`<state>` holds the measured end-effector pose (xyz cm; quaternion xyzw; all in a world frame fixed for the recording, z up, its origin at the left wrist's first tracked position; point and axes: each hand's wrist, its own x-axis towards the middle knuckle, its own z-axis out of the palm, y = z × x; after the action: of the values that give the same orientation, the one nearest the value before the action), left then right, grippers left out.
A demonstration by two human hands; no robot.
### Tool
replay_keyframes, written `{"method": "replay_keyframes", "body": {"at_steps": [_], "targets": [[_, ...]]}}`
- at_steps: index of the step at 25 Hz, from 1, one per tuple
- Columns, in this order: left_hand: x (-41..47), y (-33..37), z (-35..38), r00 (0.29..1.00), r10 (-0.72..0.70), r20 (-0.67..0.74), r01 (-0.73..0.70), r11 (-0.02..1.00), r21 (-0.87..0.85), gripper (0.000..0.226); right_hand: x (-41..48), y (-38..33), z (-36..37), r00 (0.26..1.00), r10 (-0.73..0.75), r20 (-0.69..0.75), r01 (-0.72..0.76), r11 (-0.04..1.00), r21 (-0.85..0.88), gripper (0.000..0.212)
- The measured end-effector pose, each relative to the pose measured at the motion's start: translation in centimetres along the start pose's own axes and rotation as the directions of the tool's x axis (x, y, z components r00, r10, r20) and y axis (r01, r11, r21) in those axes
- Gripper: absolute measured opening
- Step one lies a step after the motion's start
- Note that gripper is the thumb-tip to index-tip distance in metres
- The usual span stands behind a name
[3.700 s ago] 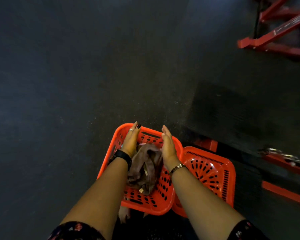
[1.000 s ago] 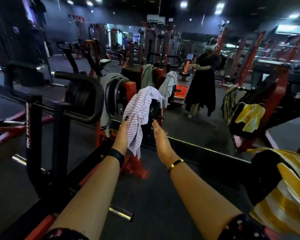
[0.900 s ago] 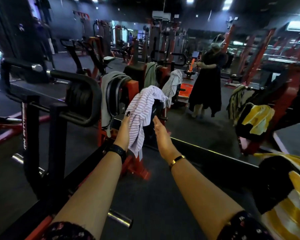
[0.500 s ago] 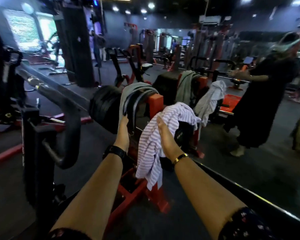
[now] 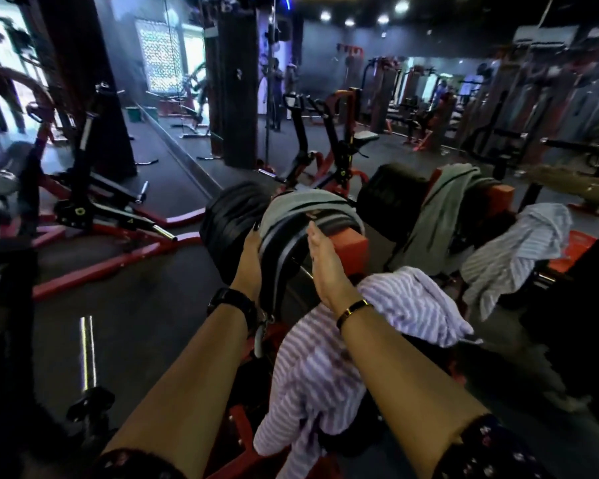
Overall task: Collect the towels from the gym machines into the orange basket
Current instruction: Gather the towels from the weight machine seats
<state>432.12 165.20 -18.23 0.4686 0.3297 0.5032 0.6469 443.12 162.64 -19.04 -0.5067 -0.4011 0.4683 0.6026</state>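
Note:
A grey towel (image 5: 301, 202) lies draped over the black weight plates (image 5: 229, 223) of a red machine (image 5: 351, 243). My left hand (image 5: 251, 257) rests against the towel's left side, fingers straight, the fingertips touching its edge. On the right side my right hand (image 5: 322, 261) is held flat, fingers apart, gripping nothing. A purple-and-white striped towel (image 5: 325, 361) hangs lower on the same machine, under my right forearm. The mirror behind repeats both towels as a grey-green reflection (image 5: 440, 209) and a striped reflection (image 5: 512, 257). An orange shape (image 5: 576, 247) also shows in the mirror.
Red and black gym machines (image 5: 83, 188) stand to the left on the dark floor (image 5: 146, 305). A black pillar (image 5: 239, 91) rises behind. A steel bar end (image 5: 87, 350) sticks up at lower left. Another person's arm (image 5: 567, 181) shows at the right edge.
I have come closer and turned left. Both hands have left the striped towel and moved up to either side of the grey towel on the plates.

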Motion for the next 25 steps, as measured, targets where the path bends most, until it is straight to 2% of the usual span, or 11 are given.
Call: {"method": "replay_keyframes", "body": {"at_steps": [3, 6, 9, 12, 14, 16, 17, 18, 20, 22, 25], "targets": [[7.0, -0.9, 0.1, 0.999, 0.002, -0.045, -0.003, 1.0, -0.026, 0.037, 5.1, -1.8, -0.3, 0.999, -0.023, 0.025, 0.024, 0.999, -0.023, 0.045], [15.5, -2.0, 0.0, 0.998, -0.035, 0.044, 0.037, 0.999, -0.037, 0.045, 11.5, -2.6, -1.2, 0.997, -0.074, 0.024, 0.075, 0.996, -0.047, 0.045], [22.2, -2.7, 0.3, 0.989, -0.087, 0.121, 0.068, 0.986, 0.15, 0.048, 17.9, -2.3, -2.5, 1.0, -0.011, -0.017, 0.009, 0.997, -0.08, 0.047], [27.1, -4.2, 0.4, 0.994, -0.006, 0.108, -0.033, 0.936, 0.351, 0.049, 22.8, -1.7, -3.8, 0.998, -0.038, -0.04, 0.025, 0.955, -0.297, 0.052], [29.4, -5.8, 0.2, 0.99, 0.023, 0.136, -0.102, 0.786, 0.609, 0.055, 25.2, -1.3, -4.3, 0.999, -0.037, -0.019, 0.025, 0.897, -0.441, 0.064], [30.4, -6.3, -0.3, 0.993, 0.034, 0.113, -0.115, 0.494, 0.862, 0.058, 26.7, -1.3, -4.3, 1.0, -0.013, 0.025, 0.025, 0.796, -0.605, 0.074], [30.5, -6.5, -0.6, 0.995, 0.055, 0.082, -0.097, 0.364, 0.926, 0.051, 27.2, -1.3, -4.3, 0.999, -0.003, 0.049, 0.035, 0.742, -0.669, 0.075], [30.7, -6.7, -0.8, 0.994, 0.08, 0.073, -0.095, 0.313, 0.945, 0.043, 27.5, -1.2, -4.2, 0.998, 0.004, 0.068, 0.047, 0.691, -0.721, 0.075], [31.0, -6.4, -0.8, 0.986, 0.142, 0.083, -0.128, 0.348, 0.929, 0.03, 28.1, -0.8, -3.9, 0.995, -0.008, 0.104, 0.089, 0.589, -0.803, 0.075], [31.1, -6.0, -0.5, 0.977, 0.188, 0.096, -0.167, 0.409, 0.897, 0.03, 28.7, -0.4, -3.7, 0.988, -0.05, 0.145, 0.151, 0.485, -0.862, 0.076], [30.8, -4.8, 0.1, 0.953, 0.289, 0.095, -0.246, 0.548, 0.8, 0.028, 29.2, -0.2, -4.3, 0.98, -0.165, 0.113, 0.169, 0.381, -0.909, 0.084]]}}
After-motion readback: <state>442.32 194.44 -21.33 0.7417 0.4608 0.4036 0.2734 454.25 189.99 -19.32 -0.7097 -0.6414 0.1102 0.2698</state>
